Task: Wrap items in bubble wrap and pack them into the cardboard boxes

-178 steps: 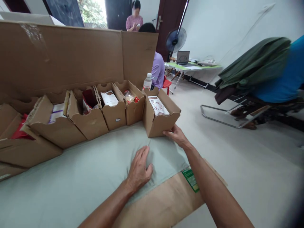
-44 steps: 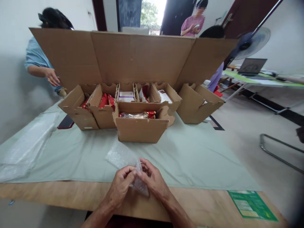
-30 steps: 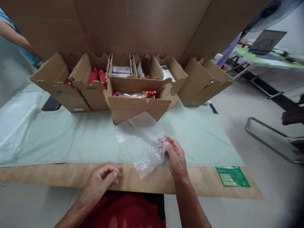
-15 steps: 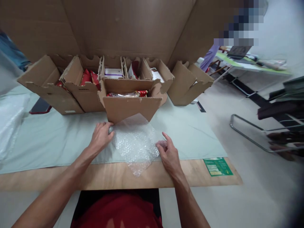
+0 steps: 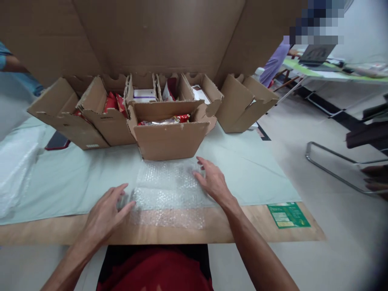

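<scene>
A sheet of clear bubble wrap point(image 5: 169, 196) lies flat on the table, partly over the pale green cloth point(image 5: 242, 173) and partly over the bare wooden front edge. My left hand point(image 5: 107, 212) is at the sheet's left side, fingers apart, holding nothing. By the sheet's upper right corner is my right hand point(image 5: 214, 180), open, with its fingers spread; whether the fingertips touch the plastic I cannot tell. Just beyond the sheet stands a cardboard bin point(image 5: 172, 141) with red and clear shiny packets point(image 5: 182, 119) inside.
Several more cardboard bins point(image 5: 245, 105) line the back before a tall cardboard panel point(image 5: 157, 36). At left lie a dark phone point(image 5: 57, 140) and a pile of clear plastic point(image 5: 18, 169). A green printed sheet point(image 5: 287, 215) lies at the front right edge. People are partly visible behind.
The bubble wrap went from a raised, diagonal position to lying flat and squared. My left hand let go and moved nearer; my right hand released it and shifted slightly forward.
</scene>
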`<action>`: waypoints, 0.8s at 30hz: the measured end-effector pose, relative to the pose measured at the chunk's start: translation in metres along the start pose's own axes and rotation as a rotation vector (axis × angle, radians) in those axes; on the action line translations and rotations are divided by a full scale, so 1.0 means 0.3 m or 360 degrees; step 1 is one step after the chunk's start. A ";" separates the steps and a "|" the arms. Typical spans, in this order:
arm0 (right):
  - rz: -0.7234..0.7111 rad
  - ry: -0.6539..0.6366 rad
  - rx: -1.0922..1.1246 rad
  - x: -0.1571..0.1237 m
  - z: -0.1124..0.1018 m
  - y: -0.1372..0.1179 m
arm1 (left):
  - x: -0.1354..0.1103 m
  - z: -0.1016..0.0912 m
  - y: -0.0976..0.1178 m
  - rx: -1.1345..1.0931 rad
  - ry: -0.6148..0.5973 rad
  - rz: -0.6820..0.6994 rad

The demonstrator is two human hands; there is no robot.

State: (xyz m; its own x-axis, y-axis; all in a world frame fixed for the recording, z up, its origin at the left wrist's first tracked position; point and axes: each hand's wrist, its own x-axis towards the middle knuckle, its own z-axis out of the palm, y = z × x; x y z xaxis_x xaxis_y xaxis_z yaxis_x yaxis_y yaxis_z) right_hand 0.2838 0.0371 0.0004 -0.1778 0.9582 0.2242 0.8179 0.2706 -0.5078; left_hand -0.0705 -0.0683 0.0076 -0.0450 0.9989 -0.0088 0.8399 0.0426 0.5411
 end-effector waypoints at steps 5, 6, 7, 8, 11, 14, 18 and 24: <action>0.0178 0.0140 0.0365 0.117 -0.024 0.013 | 0.208 0.007 0.079 -0.0171 0.0222 0.0116; 0.0196 0.0106 0.0416 0.140 -0.021 0.006 | 0.252 0.020 0.104 -0.0242 0.0237 0.0166; 0.0203 0.0071 0.0452 0.159 -0.014 -0.005 | 0.290 0.035 0.128 -0.0322 0.0255 0.0208; 0.0197 0.0044 0.0474 0.172 -0.003 -0.017 | 0.321 0.049 0.148 -0.0403 0.0281 0.0231; 0.0154 0.0033 0.0478 0.179 0.039 -0.050 | 0.367 0.075 0.171 -0.0554 0.0351 0.0201; 0.0150 -0.0014 0.0491 0.158 0.058 -0.054 | 0.357 0.075 0.137 -0.0554 0.0335 0.0158; 0.0210 0.0020 0.0474 0.097 0.019 -0.019 | 0.288 0.061 0.083 -0.0395 0.0464 0.0162; -0.0186 -0.0043 0.0081 -0.077 0.023 -0.113 | 0.141 0.118 0.147 0.0150 0.0325 0.0775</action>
State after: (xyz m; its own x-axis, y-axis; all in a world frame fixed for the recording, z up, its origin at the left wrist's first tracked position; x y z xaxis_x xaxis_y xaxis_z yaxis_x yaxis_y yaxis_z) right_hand 0.2565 0.0065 0.0066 -0.2855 0.9218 0.2623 0.7621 0.3843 -0.5210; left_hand -0.0161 -0.0235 0.0013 0.2658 0.8802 0.3932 0.8342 -0.4144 0.3639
